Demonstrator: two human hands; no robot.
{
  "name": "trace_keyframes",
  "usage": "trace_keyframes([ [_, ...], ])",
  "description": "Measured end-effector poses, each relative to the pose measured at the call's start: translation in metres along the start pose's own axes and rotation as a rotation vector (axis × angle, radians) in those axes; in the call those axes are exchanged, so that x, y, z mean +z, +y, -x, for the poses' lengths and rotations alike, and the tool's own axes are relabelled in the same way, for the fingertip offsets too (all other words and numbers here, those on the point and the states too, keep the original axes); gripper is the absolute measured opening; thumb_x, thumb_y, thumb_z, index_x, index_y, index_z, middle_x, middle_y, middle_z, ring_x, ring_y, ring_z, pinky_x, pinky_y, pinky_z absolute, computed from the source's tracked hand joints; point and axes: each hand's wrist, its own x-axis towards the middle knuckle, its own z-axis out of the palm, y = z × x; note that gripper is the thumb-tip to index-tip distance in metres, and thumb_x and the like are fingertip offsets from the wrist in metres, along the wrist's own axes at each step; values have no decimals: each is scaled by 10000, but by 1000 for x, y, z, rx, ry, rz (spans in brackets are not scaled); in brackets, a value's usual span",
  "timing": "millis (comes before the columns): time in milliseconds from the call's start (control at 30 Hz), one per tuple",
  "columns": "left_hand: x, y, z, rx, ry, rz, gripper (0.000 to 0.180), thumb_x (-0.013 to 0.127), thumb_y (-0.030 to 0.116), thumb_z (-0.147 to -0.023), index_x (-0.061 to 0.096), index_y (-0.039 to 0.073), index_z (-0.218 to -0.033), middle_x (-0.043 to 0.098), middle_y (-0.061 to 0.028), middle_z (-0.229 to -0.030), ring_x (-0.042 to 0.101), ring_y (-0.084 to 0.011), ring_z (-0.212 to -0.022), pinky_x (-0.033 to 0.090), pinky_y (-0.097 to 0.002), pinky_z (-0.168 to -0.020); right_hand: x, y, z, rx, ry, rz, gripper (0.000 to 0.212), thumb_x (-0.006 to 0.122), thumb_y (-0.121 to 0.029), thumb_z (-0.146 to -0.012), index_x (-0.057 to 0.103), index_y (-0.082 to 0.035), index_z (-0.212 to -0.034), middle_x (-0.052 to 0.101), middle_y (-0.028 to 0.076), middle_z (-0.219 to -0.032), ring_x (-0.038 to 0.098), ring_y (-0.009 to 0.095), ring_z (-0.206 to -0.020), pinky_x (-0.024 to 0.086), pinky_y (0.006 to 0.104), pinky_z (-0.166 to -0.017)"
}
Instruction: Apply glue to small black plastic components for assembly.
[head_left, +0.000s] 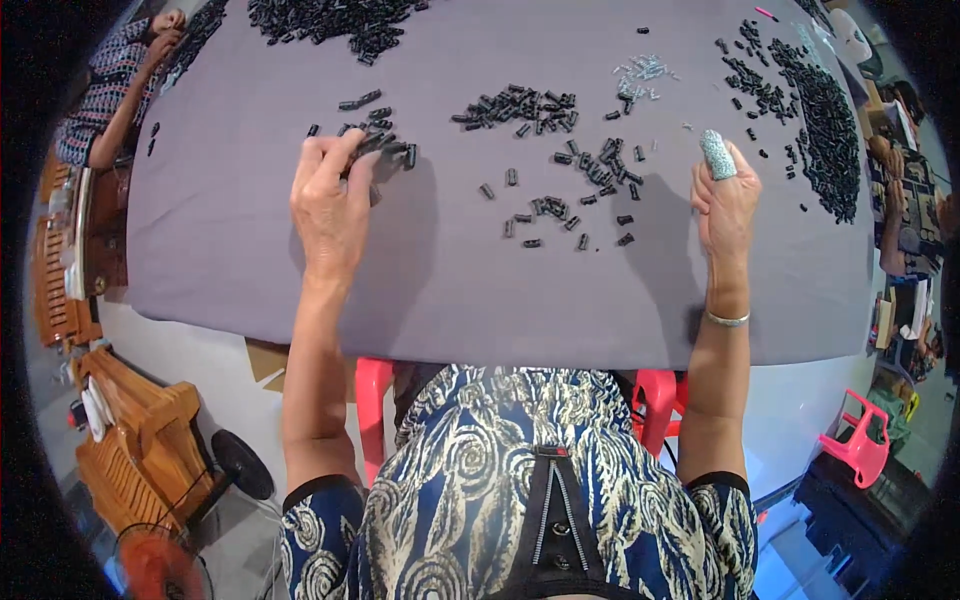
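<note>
My left hand [333,205] is at the left of the cloth-covered table, its fingers bent around some small black cylindrical pieces [380,140] of a little pile. Dark pieces show between thumb and fingers, and more lie just beyond them. Farther right, my right hand [728,200] is raised with its fingers curled in. A grey speckled wrap [718,155] covers its thumb. Whatever that hand may hold is hidden. Between the hands lie loose black pieces [548,207] and a denser cluster [515,106]. Small silvery pieces [643,72] sit beyond my right hand.
Large heaps of black pieces lie at the far left [335,22] and along the right side [825,140]. Another person's arm [125,115] reaches over the left edge. A red plastic stool [860,440], wooden furniture [140,430] and a fan [160,560] stand around the table.
</note>
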Motion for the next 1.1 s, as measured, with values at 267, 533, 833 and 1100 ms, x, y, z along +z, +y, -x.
trace_keyframes([
  [267, 15, 24, 20, 47, -109, 172, 198, 663, -40, -735, 637, 1, -928, 591, -90, -831, 596, -223, -715, 477, -310, -621, -25, 12, -9, -86, 9, -171, 187, 491, -152, -959, 466, -58, -799, 319, -47, -568, 262, 31, -456, 210, 174, -365],
  [533, 43, 43, 22, 174, -255, 272, 146, 666, -8, -764, 651, -10, -909, 609, -77, -822, 597, -169, -706, 476, -276, -617, -21, 14, -8, -19, 52, -169, 137, 502, -89, -920, 482, -70, -786, 335, -62, -568, 257, 10, -457, 205, 175, -384],
  [833, 99, 71, -1, 433, -396, 185, 167, 670, 81, -770, 642, 43, -931, 568, -74, -888, 586, -260, -791, 486, -360, -686, -28, 10, -11, -41, 100, -140, 115, 497, -60, -912, 505, -77, -799, 341, -72, -563, 253, 2, -443, 199, 174, -371],
  [1100, 87, 69, 0, 293, -493, 386, 142, 625, 1, -787, 629, -7, -928, 571, -63, -803, 560, -154, -720, 453, -258, -660, -25, 8, -12, -89, 152, 186, 64, 633, -114, -868, 586, -87, -834, 429, -100, -641, 332, -11, -522, 252, 178, -441],
])
